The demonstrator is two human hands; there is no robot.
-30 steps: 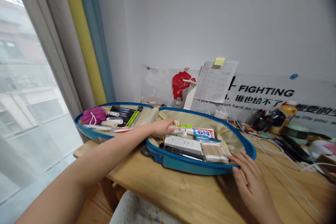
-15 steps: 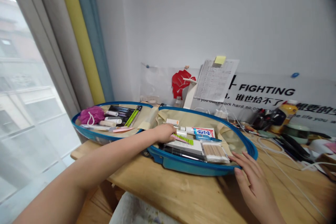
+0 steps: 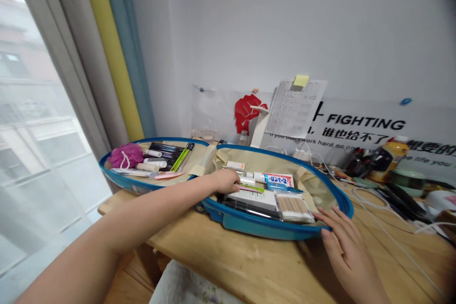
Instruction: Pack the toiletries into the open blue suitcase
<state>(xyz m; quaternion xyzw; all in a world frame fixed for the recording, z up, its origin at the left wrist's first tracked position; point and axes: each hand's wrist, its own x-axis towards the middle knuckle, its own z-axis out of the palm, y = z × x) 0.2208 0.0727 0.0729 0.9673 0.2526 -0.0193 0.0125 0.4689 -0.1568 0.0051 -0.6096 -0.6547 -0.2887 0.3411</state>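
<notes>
My left hand (image 3: pixel 226 181) reaches into the right half of an open blue case (image 3: pixel 274 232). Its fingers are closed on one end of a slim green-and-pink item (image 3: pixel 252 189), whose exact kind I cannot make out. This item lies low over a white box (image 3: pixel 261 199). My right hand (image 3: pixel 344 247) rests with spread fingers on the case's front right rim, beside a pack of cotton swabs (image 3: pixel 294 208). Behind the slim item are a toothpaste tube or box (image 3: pixel 278 179), a blue tube (image 3: pixel 283 187) and a small white box (image 3: pixel 235 166).
The left half of the case holds a purple bath puff (image 3: pixel 126 156), several pens or brushes, and green sticks (image 3: pixel 181 157). Bottles, including a yellow one (image 3: pixel 390 156), and cables (image 3: pixel 372 199) lie at the right of the wooden table (image 3: pixel 245 261). A poster hangs behind.
The green-and-pink item in my left hand has been lowered and now lies flatter over the white box. My right hand stays on the rim.
</notes>
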